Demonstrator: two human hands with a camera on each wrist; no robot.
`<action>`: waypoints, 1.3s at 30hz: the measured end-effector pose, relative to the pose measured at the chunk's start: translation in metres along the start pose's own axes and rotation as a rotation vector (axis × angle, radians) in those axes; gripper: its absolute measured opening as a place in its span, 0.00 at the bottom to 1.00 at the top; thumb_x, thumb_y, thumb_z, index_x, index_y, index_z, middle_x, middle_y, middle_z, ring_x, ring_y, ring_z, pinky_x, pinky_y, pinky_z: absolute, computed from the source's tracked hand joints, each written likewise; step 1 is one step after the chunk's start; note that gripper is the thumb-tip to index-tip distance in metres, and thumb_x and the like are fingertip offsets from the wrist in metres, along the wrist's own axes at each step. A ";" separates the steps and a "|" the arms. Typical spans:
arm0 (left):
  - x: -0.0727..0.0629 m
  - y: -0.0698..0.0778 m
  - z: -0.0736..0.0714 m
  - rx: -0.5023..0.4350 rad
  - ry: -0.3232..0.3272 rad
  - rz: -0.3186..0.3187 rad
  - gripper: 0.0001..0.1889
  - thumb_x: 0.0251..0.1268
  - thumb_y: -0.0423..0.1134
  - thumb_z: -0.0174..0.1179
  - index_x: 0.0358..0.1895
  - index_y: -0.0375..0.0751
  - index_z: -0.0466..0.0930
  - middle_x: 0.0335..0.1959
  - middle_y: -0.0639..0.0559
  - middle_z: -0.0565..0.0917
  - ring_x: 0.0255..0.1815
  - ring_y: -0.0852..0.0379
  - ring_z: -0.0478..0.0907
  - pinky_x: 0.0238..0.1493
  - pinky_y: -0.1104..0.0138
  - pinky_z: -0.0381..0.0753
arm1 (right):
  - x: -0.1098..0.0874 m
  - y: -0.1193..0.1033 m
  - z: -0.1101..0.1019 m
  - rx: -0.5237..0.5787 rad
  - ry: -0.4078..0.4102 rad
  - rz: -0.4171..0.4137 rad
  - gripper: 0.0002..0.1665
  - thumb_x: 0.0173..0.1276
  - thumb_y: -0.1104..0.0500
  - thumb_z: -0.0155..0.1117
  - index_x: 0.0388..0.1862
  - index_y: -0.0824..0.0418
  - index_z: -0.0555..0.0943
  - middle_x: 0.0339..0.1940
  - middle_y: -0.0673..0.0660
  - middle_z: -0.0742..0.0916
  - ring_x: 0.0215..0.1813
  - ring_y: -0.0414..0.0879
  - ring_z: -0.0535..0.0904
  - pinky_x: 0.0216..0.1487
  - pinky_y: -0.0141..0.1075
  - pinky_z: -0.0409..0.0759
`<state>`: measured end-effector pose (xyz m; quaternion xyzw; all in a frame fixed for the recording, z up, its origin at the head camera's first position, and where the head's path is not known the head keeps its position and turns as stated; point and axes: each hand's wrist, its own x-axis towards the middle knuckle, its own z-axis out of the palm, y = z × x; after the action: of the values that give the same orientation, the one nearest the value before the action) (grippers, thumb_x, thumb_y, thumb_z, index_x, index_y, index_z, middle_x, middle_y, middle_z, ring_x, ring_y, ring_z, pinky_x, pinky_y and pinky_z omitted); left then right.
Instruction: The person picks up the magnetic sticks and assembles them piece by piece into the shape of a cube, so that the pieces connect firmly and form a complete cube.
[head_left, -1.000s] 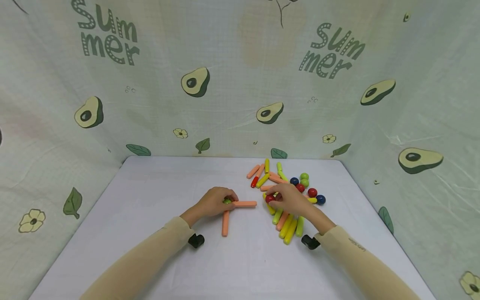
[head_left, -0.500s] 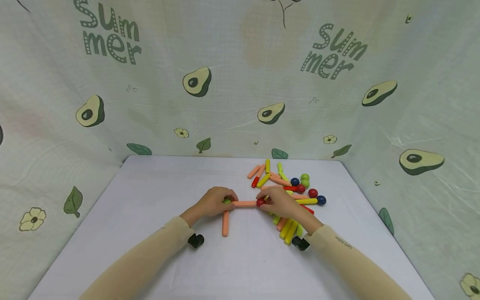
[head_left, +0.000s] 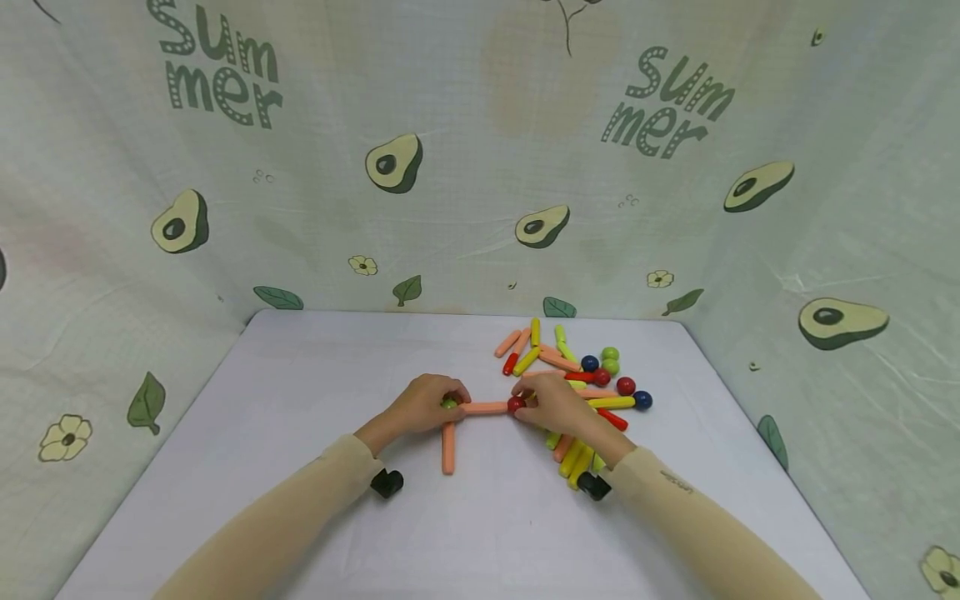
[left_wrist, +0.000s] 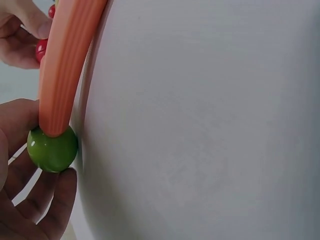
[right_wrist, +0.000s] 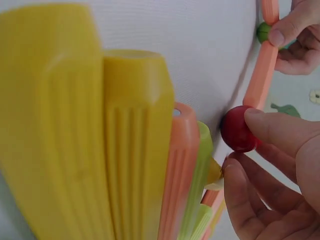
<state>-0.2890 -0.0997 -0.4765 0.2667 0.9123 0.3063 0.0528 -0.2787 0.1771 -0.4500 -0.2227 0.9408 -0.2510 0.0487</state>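
Note:
My left hand (head_left: 426, 405) pinches a glossy green ball (left_wrist: 52, 150) between thumb and fingers. Two salmon-orange ridged rods meet that ball: one rod (head_left: 448, 450) points toward me, the other rod (head_left: 486, 408) runs right. At the right rod's far end sits a shiny red ball (right_wrist: 237, 131), touching it. Thumb and fingers of my right hand (head_left: 553, 410) grip this red ball. Whether the rod's tip is seated inside the red ball cannot be seen.
Right of the hands lies a loose pile of yellow rods (head_left: 581, 460), lime, orange and red ones. Beside it are a dark blue ball (head_left: 642, 400), another red ball (head_left: 626, 386) and green balls (head_left: 611, 365). A patterned cloth (head_left: 450, 233) hangs behind the white table (head_left: 337, 358).
My right hand has carried the red ball left from the pile to the horizontal rod's end. In the last half second, both hands and the joined pieces have shifted slightly left.

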 end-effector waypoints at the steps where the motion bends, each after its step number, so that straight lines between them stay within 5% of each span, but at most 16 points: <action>1: 0.000 0.000 0.000 0.000 0.000 -0.004 0.08 0.70 0.39 0.73 0.48 0.48 0.89 0.39 0.62 0.87 0.41 0.62 0.79 0.49 0.60 0.81 | 0.001 -0.001 0.000 0.001 0.006 0.013 0.17 0.67 0.60 0.79 0.53 0.59 0.89 0.42 0.51 0.89 0.40 0.44 0.79 0.45 0.36 0.83; 21: -0.008 -0.003 -0.005 -0.008 -0.027 -0.012 0.04 0.70 0.44 0.73 0.41 0.52 0.88 0.30 0.64 0.83 0.33 0.63 0.78 0.38 0.66 0.79 | 0.018 -0.007 0.011 0.049 0.109 0.095 0.16 0.64 0.57 0.82 0.49 0.59 0.90 0.38 0.52 0.91 0.38 0.43 0.83 0.44 0.38 0.85; 33: -0.008 -0.004 -0.014 -0.063 -0.083 -0.050 0.04 0.73 0.45 0.69 0.43 0.52 0.88 0.31 0.61 0.84 0.30 0.63 0.79 0.33 0.68 0.78 | 0.028 -0.010 0.021 0.115 0.089 -0.019 0.15 0.64 0.61 0.81 0.49 0.59 0.89 0.41 0.52 0.92 0.39 0.42 0.83 0.45 0.36 0.84; 39: -0.001 -0.008 -0.013 -0.084 -0.032 -0.017 0.09 0.73 0.43 0.69 0.51 0.47 0.87 0.40 0.59 0.88 0.39 0.63 0.83 0.44 0.64 0.83 | 0.030 -0.014 0.026 0.153 0.073 -0.068 0.16 0.64 0.62 0.82 0.50 0.61 0.88 0.42 0.53 0.93 0.39 0.42 0.83 0.45 0.35 0.82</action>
<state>-0.2952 -0.1131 -0.4708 0.2612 0.9000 0.3394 0.0813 -0.2948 0.1407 -0.4652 -0.2409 0.9118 -0.3317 0.0228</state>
